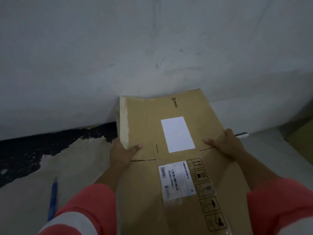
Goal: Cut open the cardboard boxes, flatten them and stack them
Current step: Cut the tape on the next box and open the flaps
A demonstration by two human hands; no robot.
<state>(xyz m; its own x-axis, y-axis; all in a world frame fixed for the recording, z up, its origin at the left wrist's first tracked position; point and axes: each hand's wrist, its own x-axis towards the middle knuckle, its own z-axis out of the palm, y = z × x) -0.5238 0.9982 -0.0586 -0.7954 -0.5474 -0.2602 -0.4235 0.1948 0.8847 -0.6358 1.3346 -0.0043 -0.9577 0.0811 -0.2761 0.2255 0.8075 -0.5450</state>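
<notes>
A flattened brown cardboard box (171, 131) with a blank white label, a barcode label and handling symbols lies in front of me, its far flap leaning up against the white wall. My left hand (122, 153) grips its left edge with the thumb on top. On the opposite edge my right hand (225, 143) holds it the same way, thumb over the top face. Both arms wear pink sleeves.
A blue utility knife (53, 199) lies on the floor at the lower left. The white wall (152, 48) stands close ahead, with dark peeled floor paint (42, 150) along its base. Another brown cardboard piece (301, 134) shows at the right edge.
</notes>
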